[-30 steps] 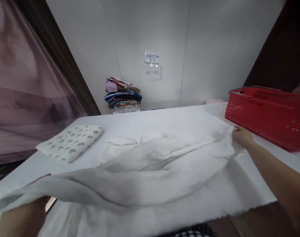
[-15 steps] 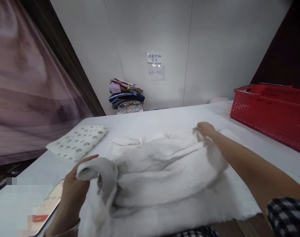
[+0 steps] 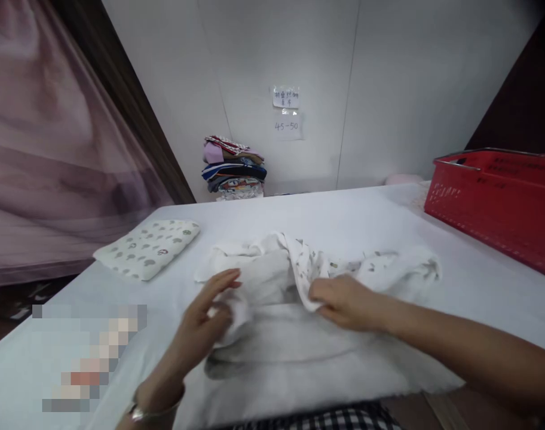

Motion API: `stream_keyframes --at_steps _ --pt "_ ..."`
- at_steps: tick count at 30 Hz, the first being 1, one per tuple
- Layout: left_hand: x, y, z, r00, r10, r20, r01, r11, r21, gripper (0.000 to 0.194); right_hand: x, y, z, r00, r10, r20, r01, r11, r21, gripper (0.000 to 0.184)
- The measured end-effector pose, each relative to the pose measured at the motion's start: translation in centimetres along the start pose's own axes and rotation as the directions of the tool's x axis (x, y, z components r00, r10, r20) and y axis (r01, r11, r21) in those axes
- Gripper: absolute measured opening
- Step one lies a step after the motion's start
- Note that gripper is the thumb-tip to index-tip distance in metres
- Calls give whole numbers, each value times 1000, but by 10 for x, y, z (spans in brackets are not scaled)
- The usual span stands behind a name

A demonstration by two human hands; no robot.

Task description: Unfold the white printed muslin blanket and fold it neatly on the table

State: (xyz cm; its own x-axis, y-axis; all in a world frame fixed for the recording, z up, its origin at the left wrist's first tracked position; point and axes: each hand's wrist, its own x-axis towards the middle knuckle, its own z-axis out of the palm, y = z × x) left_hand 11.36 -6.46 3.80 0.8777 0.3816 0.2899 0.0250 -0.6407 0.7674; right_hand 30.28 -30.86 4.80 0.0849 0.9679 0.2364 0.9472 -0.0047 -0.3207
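A crumpled white cloth [image 3: 272,334] lies across the front of the table, its far part showing small coloured prints on one face. My right hand [image 3: 344,301] is closed on a turned-over edge of it, near the middle. At the cloth's left side is my left hand [image 3: 207,316], slightly blurred, with thumb and fingers apart around a raised white fold. Whether those fingers touch the fold I cannot tell. Farther left lies a folded white cloth with a mushroom-like print [image 3: 149,248].
A red plastic basket [image 3: 496,209] stands at the right. Several folded fabrics form a stack [image 3: 234,167] by the back wall, left of two paper signs [image 3: 287,112]. A pink curtain [image 3: 61,149] hangs at left. The table's [image 3: 254,218] front left holds a pixelated patch.
My right hand has drawn the cloth's far right edge inward and toward me, uncovering the printed face. My left hand has moved right and its grip on the left corner has loosened.
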Motion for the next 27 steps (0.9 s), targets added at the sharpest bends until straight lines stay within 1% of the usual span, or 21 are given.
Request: stream_keyframes --at_steps 2,4,5,7,8,9,10,11,12,13,14,15,16,17,18,19,20,22,24,26,27 --pt "2 17 26 984 61 168 -65 998 22 54 -6 -17 21 999 -34 31 34 999 24 17" --pt "5 29 53 936 128 328 -150 988 43 60 -8 -29 31 999 -40 -6 40 998 47 16" --pt "8 32 66 906 157 393 -190 981 46 59 -8 -32 33 999 -42 -34 44 998 54 16" --pt "15 33 83 867 183 463 -241 968 69 42 -9 -35 33 996 -49 -70 53 997 58 19" --pt "20 31 86 874 176 453 -242 966 93 32 -11 -33 32 997 -44 -70 48 998 47 24" --pt "26 28 86 899 161 406 -227 967 119 25 -14 -28 30 998 -30 -57 32 999 24 33" --pt "32 25 81 935 142 325 -196 971 139 21 -18 -21 29 999 -3 -38 2 1000 -9 42" --pt "40 21 72 971 113 210 -146 978 148 19 -24 -10 27 999 49 -23 -51 997 -52 49" --pt "47 17 61 994 75 75 -85 987 136 19 -30 4 24 992 124 -17 -125 987 -99 53" --pt "55 13 47 998 26 -62 -19 995 100 19 -37 20 20 977 211 -20 -212 967 -143 53" --pt "63 9 32 977 -53 -204 63 997 42 19 -45 38 14 946 320 -44 -322 929 -182 50" --pt "71 4 17 940 -135 -313 126 991 -49 20 -54 58 7 907 418 -54 -420 882 -213 47" --pt "78 0 4 891 -203 -405 146 975 -167 21 -62 77 -2 861 504 -66 -504 830 -239 43" --pt "84 -5 -9 850 -261 -457 140 949 -281 22 -70 96 -12 806 585 -90 -585 765 -271 37" --pt "89 -9 -19 819 -311 -482 126 918 -377 23 -78 113 -22 758 640 -128 -645 704 -298 32" --pt "94 -14 -26 796 -351 -492 111 885 -452 23 -85 128 -33 692 694 -199 -716 625 -312 26" --pt "98 -17 -31 784 -385 -486 109 857 -503 23 -90 141 -43 657 716 -237 -749 586 -308 22" --pt "105 -23 -35 772 -439 -460 138 822 -552 23 -98 159 -63 618 720 -315 -785 547 -289 17" --pt "114 -23 -35 767 -468 -440 173 810 -561 24 -99 172 -82 600 688 -407 -800 521 -299 13" --pt "127 -19 -33 775 -464 -429 174 809 -561 24 -95 184 -102 539 662 -521 -839 480 -257 9" --pt "136 -15 -32 789 -443 -426 152 812 -563 23 -91 191 -113 489 649 -583 -855 490 -171 9"
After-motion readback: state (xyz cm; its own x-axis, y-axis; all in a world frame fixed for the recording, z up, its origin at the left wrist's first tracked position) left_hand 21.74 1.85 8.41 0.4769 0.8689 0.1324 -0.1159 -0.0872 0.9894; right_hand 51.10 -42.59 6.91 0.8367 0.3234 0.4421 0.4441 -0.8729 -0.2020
